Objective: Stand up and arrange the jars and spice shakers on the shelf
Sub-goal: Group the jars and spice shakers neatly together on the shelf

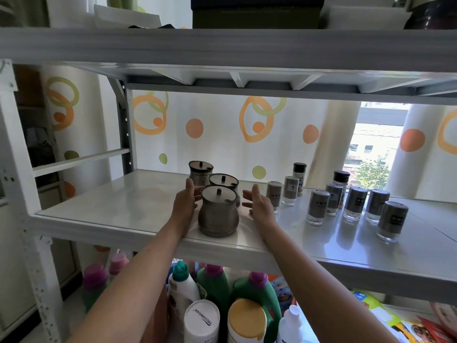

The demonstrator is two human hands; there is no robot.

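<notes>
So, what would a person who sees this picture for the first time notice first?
Three lidded metal jars stand clustered in the middle of the shelf, and the left hand and the right hand, both open, flank the front jar. To the right, a group of spice shakers stands upright. Behind hangs a white curtain with orange and green circles.

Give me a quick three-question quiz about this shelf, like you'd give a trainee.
1. True or false: the front metal jar lies on its side.
2. How many lidded metal jars stand on the shelf? A two, B three, C five.
3. Fill in: the left hand and right hand flank the front jar, both ___.
Key: 1 false; 2 B; 3 open.
</notes>
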